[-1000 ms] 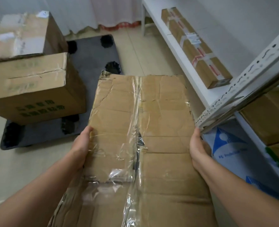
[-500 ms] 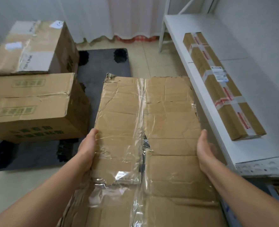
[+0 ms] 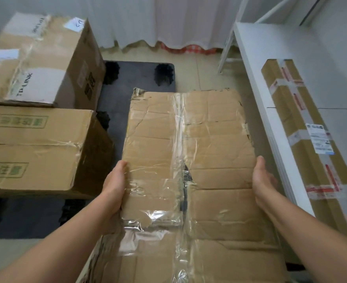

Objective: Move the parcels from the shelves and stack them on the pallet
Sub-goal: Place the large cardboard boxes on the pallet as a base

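Note:
I carry a worn, taped cardboard parcel in front of me, over the floor beside the dark pallet. My left hand presses flat against its left side and my right hand presses flat against its right side; fingers below the edges are hidden. Two parcels stand on the pallet at the left: a large box with green print in front and a TP-LINK box behind it. A long narrow parcel with red-and-white tape lies on the white shelf at the right.
White curtains hang along the back wall above the tiled floor. The shelf's white upright frame stands at the back right. Bare pallet surface shows behind the carried parcel and at the near left.
The view has risen and swung left; the shelf's upper bracket and lower boxes have left the frame. The parcel has come away from the shelves toward the pallet. Both hands keep their hold.

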The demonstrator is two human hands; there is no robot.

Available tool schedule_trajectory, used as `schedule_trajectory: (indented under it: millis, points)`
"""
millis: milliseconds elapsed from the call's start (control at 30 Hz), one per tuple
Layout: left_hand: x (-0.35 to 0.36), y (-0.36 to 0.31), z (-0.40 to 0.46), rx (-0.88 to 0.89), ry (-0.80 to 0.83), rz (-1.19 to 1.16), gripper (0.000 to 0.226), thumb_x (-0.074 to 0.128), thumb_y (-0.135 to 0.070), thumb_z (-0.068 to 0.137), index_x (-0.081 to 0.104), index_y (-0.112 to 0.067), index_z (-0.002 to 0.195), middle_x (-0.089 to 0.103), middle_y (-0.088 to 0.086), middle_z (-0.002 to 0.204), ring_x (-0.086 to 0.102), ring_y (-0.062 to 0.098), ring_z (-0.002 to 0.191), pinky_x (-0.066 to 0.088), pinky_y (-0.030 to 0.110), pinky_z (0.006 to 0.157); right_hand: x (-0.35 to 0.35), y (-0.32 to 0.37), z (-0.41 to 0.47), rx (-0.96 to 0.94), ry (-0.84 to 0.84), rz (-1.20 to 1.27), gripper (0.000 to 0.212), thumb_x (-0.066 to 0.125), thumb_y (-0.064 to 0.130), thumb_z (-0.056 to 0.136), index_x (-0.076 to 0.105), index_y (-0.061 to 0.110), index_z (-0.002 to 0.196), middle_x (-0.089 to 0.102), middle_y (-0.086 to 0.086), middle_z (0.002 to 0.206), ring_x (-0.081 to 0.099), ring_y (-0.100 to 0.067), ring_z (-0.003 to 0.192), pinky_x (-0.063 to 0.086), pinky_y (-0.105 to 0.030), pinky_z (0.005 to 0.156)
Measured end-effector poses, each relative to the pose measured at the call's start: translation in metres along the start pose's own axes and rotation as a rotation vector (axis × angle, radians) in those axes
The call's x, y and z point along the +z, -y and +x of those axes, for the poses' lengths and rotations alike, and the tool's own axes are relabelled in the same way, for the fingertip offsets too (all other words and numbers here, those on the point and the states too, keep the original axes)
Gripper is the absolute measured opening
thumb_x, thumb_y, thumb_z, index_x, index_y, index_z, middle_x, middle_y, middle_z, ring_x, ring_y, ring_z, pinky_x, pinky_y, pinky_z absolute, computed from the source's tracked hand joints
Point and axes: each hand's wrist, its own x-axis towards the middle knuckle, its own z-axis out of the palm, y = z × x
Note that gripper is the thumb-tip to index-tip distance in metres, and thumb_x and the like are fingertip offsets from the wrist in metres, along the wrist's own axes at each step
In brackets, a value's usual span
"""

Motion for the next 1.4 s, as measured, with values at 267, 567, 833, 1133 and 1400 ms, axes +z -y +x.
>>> schedule_trajectory:
  millis: [267,567,833,1133,1400]
  points:
    - [0.033,-0.063,0.074,0.006,-0.06,-0.071,0.042,0.047,-0.055,0.087,0.069,-0.022,0.1,0.07,0.012,0.1,0.065,0.032,0.094,0.051,0.048,0.092,0.07,0.101,0.079,-0.08,0.073,0.045,0.074,0.028,0.059,0.099,0.047,0.0,0.139,0.045,-0.022,0.145,0.043,-0.04,0.132,0.035,-0.046,0.107]
    - [0.074,-0.142,0.184,0.045,-0.184,-0.041,0.045,0.044,-0.059,0.088,0.067,-0.029,0.111,0.069,0.011,0.107,0.064,0.031,0.095,0.051,0.043,0.079,0.159,0.191,0.186,-0.179,0.339,-0.087,0.052,0.057,0.042,0.091,0.06,0.007,0.129,0.058,-0.013,0.134,0.053,-0.032,0.123,0.043,-0.037,0.101]
    - [0.088,-0.172,0.246,-0.026,-0.199,0.074,0.052,0.054,-0.062,0.088,0.06,-0.026,0.125,0.064,0.006,0.109,0.059,0.024,0.093,0.043,0.043,0.084,0.207,0.214,0.238,-0.163,0.486,-0.144,0.026,0.065,0.031,0.081,0.057,0.02,0.103,0.065,-0.008,0.115,0.061,-0.03,0.103,0.05,-0.045,0.095]
    - [0.084,-0.161,0.262,0.013,-0.303,0.257,0.07,0.06,-0.063,0.086,0.053,-0.015,0.137,0.058,0.006,0.127,0.055,0.032,0.114,0.046,0.045,0.09,0.222,0.195,0.238,-0.29,0.433,-0.171,0.048,0.06,0.04,0.094,0.054,0.015,0.134,0.058,0.005,0.123,0.054,-0.017,0.112,0.039,-0.024,0.094]
    - [0.081,-0.11,0.195,-0.047,-0.434,0.627,0.084,0.056,-0.065,0.086,0.032,-0.015,0.149,0.046,0.014,0.146,0.043,0.038,0.133,0.03,0.057,0.111,0.195,0.145,0.198,-0.072,0.399,-0.202,0.069,0.046,0.06,0.095,0.04,0.016,0.148,0.045,-0.008,0.149,0.042,-0.032,0.135,0.033,-0.041,0.111]
